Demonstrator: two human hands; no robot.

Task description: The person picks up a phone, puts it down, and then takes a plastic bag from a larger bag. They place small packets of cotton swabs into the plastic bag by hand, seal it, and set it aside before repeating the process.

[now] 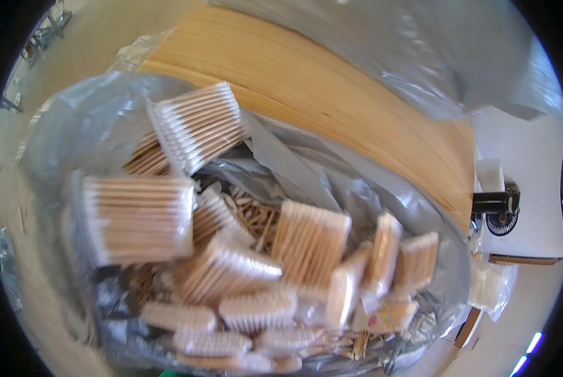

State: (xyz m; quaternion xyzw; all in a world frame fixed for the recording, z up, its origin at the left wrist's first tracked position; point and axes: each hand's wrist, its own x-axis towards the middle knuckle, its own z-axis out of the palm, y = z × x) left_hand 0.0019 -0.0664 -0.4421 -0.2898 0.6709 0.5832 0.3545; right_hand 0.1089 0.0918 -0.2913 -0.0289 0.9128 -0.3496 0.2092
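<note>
Neither hand is seen; whether open or gripping cannot be told. Cotton-swab packs are heaped in an open grey plastic bag point(83, 119). At left, a flat clear-wrapped pack point(140, 218) is judged light, its film slippery; best taken by the edges running along its sticks. Above and rightward, a tilted pack point(203, 125) could be pinched across the shafts, cotton tips spared crushing. Mid-bag, loose sticks point(251, 212) are judged easily snapped. Farther right, a squarish pack point(311, 240) should be stiff lengthwise, yielding crosswise.
</note>
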